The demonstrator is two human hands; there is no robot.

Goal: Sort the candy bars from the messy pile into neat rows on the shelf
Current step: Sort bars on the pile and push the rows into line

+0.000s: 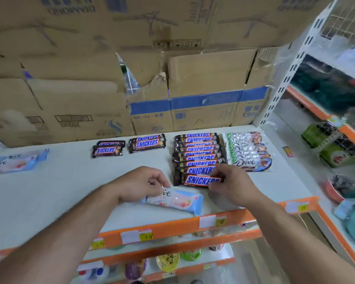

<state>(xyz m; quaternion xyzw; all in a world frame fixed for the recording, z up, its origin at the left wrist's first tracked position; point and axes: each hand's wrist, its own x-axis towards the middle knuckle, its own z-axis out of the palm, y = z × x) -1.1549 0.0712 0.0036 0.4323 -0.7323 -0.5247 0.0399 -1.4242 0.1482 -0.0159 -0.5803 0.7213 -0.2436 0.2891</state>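
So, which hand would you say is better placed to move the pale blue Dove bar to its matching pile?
Left hand: it holds the pale blue Dove bar, and the matching pile lies on its side. The right hand pinches the front Snickers bar.

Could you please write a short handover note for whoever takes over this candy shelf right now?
Left hand: pinches the left end of a light-blue Dove bar, which lies askew near the front of the shelf.
Right hand: grips the right end of the front Snickers bar, at the near end of the long Snickers row.
Done: that row; a dark Dove row to its right; two short Snickers stacks at the back, left stack and right stack.
Left: seat the front Snickers bar, then probably carry the held Dove to the light-blue Dove pile at far left.
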